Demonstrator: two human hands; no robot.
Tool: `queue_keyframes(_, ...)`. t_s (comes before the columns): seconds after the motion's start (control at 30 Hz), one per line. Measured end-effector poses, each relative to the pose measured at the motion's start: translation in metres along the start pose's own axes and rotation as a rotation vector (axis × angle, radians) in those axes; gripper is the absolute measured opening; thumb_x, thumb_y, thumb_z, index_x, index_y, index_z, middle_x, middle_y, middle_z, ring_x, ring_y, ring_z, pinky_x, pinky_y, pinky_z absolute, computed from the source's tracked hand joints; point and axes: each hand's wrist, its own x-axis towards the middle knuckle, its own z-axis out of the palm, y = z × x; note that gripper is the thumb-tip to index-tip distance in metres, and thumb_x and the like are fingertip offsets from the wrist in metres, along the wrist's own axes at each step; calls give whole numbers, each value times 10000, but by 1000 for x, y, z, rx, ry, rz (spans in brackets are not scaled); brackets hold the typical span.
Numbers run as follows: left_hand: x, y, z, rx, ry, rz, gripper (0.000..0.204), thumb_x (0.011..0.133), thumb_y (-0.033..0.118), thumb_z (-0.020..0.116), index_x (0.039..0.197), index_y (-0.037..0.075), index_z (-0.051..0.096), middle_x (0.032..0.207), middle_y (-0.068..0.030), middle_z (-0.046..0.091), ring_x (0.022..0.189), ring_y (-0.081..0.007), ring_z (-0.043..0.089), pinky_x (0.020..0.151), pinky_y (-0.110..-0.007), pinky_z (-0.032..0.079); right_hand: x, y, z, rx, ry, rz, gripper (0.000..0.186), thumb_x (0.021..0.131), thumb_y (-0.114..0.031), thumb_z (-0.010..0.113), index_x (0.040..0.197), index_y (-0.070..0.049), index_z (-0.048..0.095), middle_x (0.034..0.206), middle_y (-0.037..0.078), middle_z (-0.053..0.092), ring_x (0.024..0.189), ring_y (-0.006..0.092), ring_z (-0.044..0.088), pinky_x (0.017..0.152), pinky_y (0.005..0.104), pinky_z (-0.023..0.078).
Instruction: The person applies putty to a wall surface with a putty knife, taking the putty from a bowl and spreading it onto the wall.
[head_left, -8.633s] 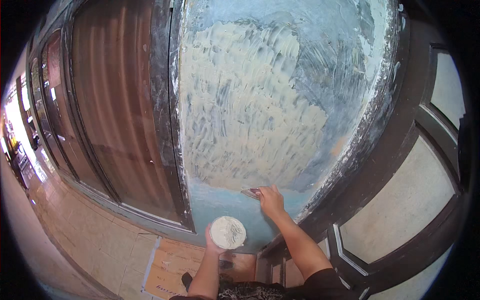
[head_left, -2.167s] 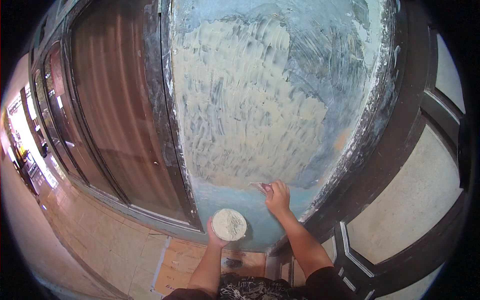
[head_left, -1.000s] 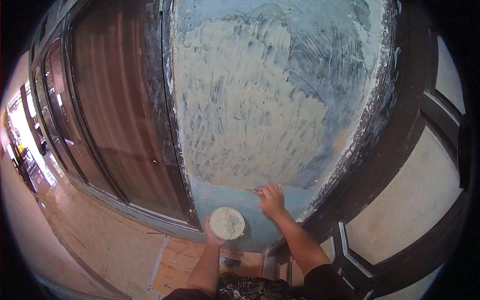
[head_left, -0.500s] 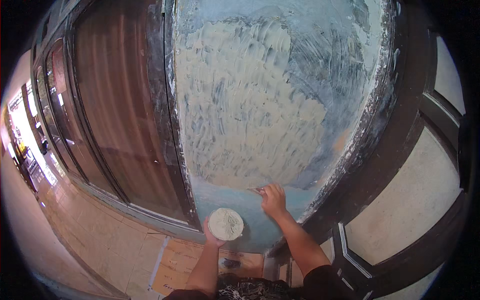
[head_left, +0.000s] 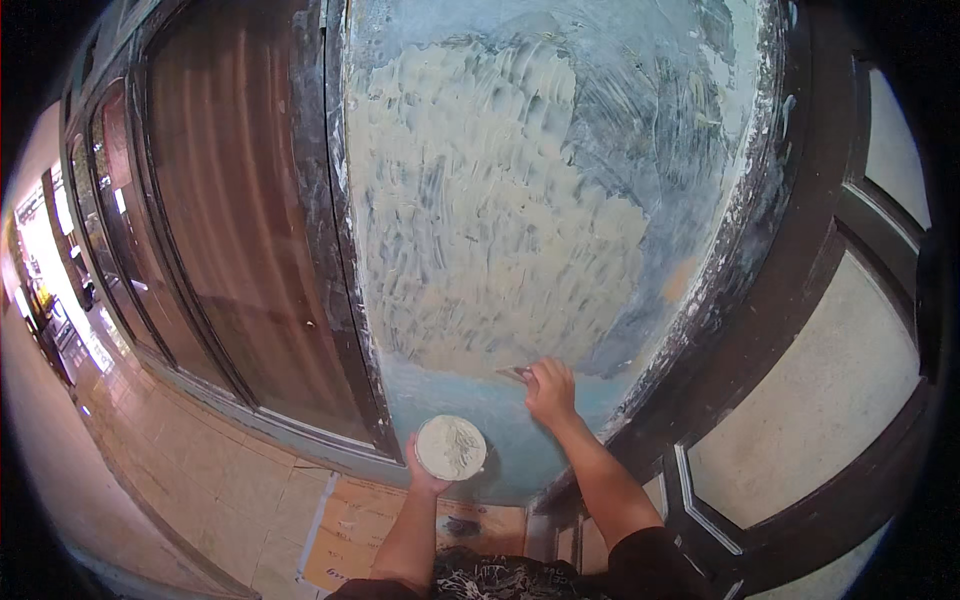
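Note:
My left hand [head_left: 424,474] grips a round tub [head_left: 451,448] from its left side and below, its top showing pale cream paste with streaks across it. In my right hand [head_left: 550,392] is a small, thin tool that looks like a putty knife [head_left: 516,372], mostly hidden by the fingers. Its tip points left and lies at the lower edge of a broad patch of cream putty [head_left: 490,220]. This patch covers much of the blue-grey wall panel [head_left: 640,120] in rough, short strokes.
A dark-framed sliding door [head_left: 230,220] with a curtain behind its glass stands left. Dark wooden framing with pale panels [head_left: 810,400] rises on the right. Below, cardboard [head_left: 350,535] lies on the tiled floor [head_left: 200,450]. A bright opening [head_left: 60,270] shows far left.
My right hand and the putty knife have shifted very slightly upward along the lower edge of the putty. The left hand keeps the tub in nearly the same place.

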Motion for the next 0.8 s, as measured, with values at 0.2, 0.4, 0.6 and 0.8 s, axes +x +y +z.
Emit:
queue_keyframes(0.2, -10, 2, 22, -26, -43, -50, 797, 918, 694, 356, 1470, 141, 512, 1476, -133, 533, 1332, -416, 504, 1106, -634, 383, 1, -1, -5, 111, 75, 18, 68, 829, -67, 661, 866, -31, 616, 877, 133, 600, 856, 379, 574, 767, 467, 447)
queue_keyframes(0.4, -8, -1, 23, 0, 15, -11, 845, 885, 731, 386, 1466, 131, 516, 1468, -146, 544, 1323, -439, 512, 1075, -677, 388, -11, 5, 6, -65, -8, -16, 145, 768, -48, 682, 904, -73, 638, 941, 84, 614, 901, 334, 586, 757, 454, 440)
queue_keyframes(0.6, -14, 0, 24, -17, 4, -30, 832, 904, 722, 366, 1466, 128, 514, 1459, -148, 549, 1315, -429, 522, 1086, -647, 397, 9, -3, -6, -2, 103, 56, 142, 772, -53, 679, 907, -71, 640, 930, 90, 612, 916, 339, 587, 764, 454, 438)
queue_keyframes(0.8, -12, -1, 25, -23, 66, 6, 832, 904, 731, 362, 1462, 135, 523, 1456, -140, 557, 1316, -415, 527, 1098, -633, 392, -24, 0, 4, 7, -21, -35, 144, 764, -54, 687, 899, -71, 640, 912, 92, 599, 892, 329, 587, 747, 444, 446)
